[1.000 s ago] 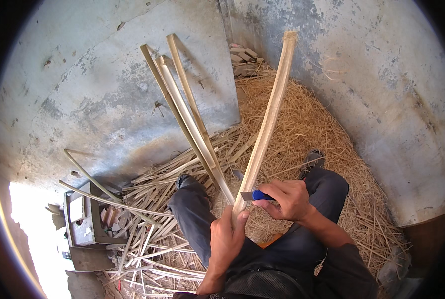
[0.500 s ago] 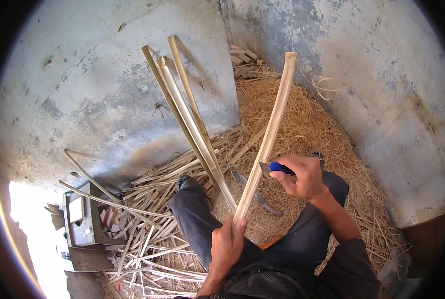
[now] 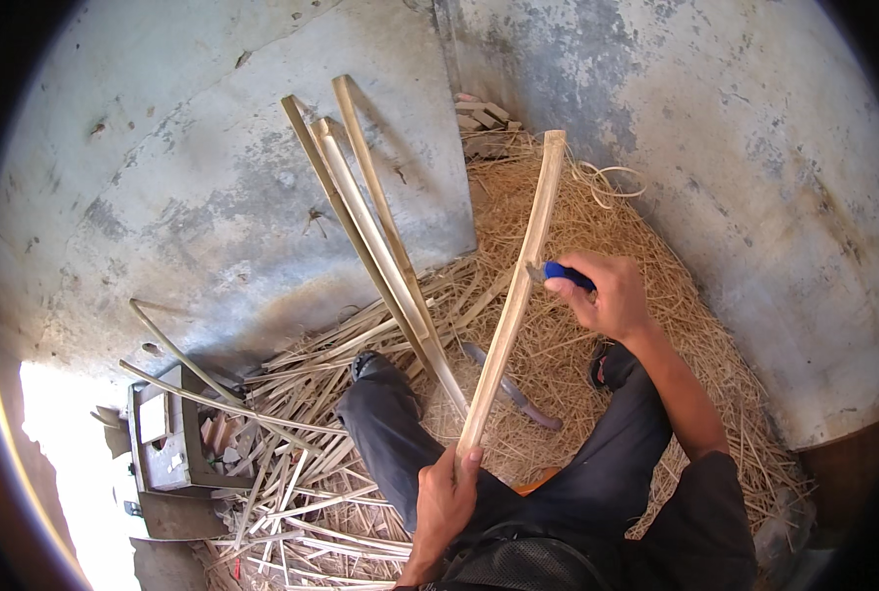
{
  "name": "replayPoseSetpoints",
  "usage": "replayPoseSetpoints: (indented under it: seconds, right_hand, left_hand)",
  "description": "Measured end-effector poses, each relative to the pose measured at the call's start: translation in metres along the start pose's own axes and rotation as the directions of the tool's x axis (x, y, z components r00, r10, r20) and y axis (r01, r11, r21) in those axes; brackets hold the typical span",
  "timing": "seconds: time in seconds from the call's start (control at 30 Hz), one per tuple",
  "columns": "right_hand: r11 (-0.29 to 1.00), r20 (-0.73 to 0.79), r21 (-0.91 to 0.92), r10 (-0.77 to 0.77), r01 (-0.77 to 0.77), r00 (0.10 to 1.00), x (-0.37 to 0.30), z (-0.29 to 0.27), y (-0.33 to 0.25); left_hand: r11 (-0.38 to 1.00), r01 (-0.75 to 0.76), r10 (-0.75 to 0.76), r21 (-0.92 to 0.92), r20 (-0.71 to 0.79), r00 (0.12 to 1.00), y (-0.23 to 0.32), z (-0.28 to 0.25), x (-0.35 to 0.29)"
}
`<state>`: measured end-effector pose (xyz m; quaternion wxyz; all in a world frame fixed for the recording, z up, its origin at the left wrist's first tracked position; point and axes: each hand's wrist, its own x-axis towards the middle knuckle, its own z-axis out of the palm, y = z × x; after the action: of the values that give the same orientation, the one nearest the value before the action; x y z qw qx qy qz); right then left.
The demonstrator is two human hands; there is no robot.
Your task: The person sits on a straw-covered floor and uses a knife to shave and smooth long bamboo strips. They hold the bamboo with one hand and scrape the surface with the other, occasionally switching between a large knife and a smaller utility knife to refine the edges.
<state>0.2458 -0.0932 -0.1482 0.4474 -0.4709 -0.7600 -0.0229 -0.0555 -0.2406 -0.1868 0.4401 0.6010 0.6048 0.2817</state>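
A long, pale split bamboo strip [image 3: 511,320] slants up and away from my lap. My left hand [image 3: 446,499] is wrapped round its lower end, with the thumb on top. My right hand [image 3: 614,297] grips a short knife with a blue handle [image 3: 567,275]. The small blade meets the strip's right edge, around the middle of its length or a little above. Beyond the strip, a curled shaving [image 3: 612,185] shows by the wall. Between my legs lies a curved blade with a brown handle [image 3: 536,412], partly behind the strip.
Several longer bamboo strips [image 3: 360,202] lean against the left wall [image 3: 193,148]. Loose strips [image 3: 306,389] pile up at the left, beside a wooden box [image 3: 173,433] holding broken pieces. Thin shavings [image 3: 646,266] cover the floor ahead and right. Bricks [image 3: 484,116] sit in the corner.
My right hand and the knife have moved up along the strip, away from me. The strip's far end has shifted left and lower. My left hand keeps its hold.
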Motion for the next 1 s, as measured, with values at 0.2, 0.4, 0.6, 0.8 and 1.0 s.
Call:
replayPoseSetpoints:
  seconds: [0.2,0.4,0.6,0.8,1.0]
  right_hand:
    - [0.999,0.007,-0.052,0.004,-0.003,1.000,0.009,0.007,0.031]
    - [0.986,-0.146,-0.143,0.069,-0.090,0.987,0.026,-0.015,0.087]
    - [0.951,0.021,0.120,0.286,-0.287,0.958,0.026,-0.016,0.084]
    - [0.299,0.437,0.783,0.357,-0.545,0.825,0.028,-0.032,0.071]
    - [0.467,0.332,0.722,0.414,-0.511,0.847,0.027,-0.038,0.051]
  left_hand:
    - [0.999,0.001,-0.001,0.033,0.009,1.000,-0.019,-0.001,-0.006]
    - [0.997,0.080,-0.078,-0.006,0.141,0.987,-0.031,-0.001,-0.023]
    - [0.983,0.091,-0.040,-0.162,0.293,0.955,-0.055,-0.003,-0.017]
    - [0.849,0.308,-0.001,-0.430,0.580,0.814,-0.073,-0.025,-0.004]
    - [0.911,0.176,0.026,-0.374,0.477,0.878,-0.055,-0.027,0.004]
